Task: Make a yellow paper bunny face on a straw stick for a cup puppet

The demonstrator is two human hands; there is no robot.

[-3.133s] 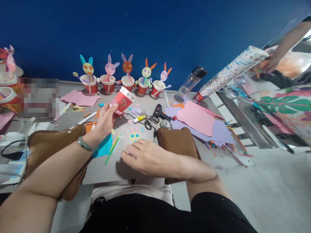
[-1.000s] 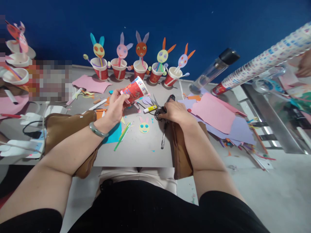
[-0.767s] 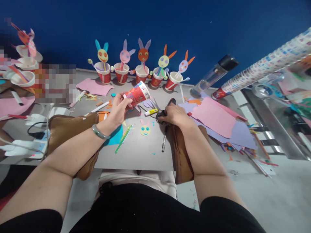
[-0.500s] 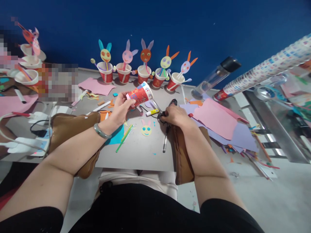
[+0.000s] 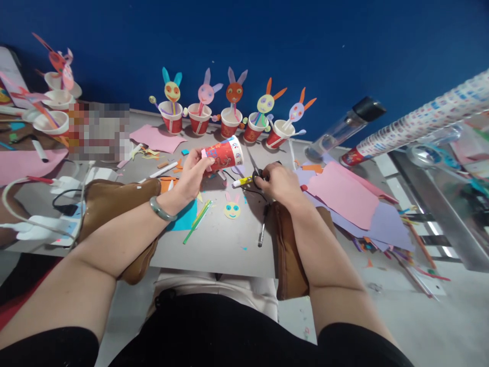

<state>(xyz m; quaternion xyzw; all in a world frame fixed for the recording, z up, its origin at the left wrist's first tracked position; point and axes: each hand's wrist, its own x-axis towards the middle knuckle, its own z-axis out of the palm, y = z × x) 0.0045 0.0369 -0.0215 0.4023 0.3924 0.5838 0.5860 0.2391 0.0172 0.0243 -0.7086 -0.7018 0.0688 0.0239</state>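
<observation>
A red patterned paper cup [image 5: 224, 155] lies tilted on its side in my left hand [image 5: 194, 172], its rim facing right. The fingers wrap round its base end. My right hand [image 5: 278, 182] is closed on the dark handles of a pair of scissors [image 5: 256, 174], whose blades point up and left beside the cup. Just left of the right hand, a yellow and white marker [image 5: 243, 182] lies on the table. Below the cup is a yellow paper rabbit face [image 5: 231, 210] with pink ears. Green and yellow straws [image 5: 197, 222] lie on blue paper [image 5: 182, 218] and the table.
Several red cups with paper rabbits [image 5: 231, 122] stand along the blue wall. Pink paper [image 5: 344, 191] and purple paper [image 5: 389, 229] are piled at right, near a clear tube [image 5: 336, 133] and a long cup stack [image 5: 420, 114]. Brown cushions [image 5: 118, 204] lie under my forearms. Cables and plugs [image 5: 46, 229] sit at left.
The cup has turned slightly, bringing its rim more to the right. My right hand has shifted slightly with the scissors, and the whole view has moved a little.
</observation>
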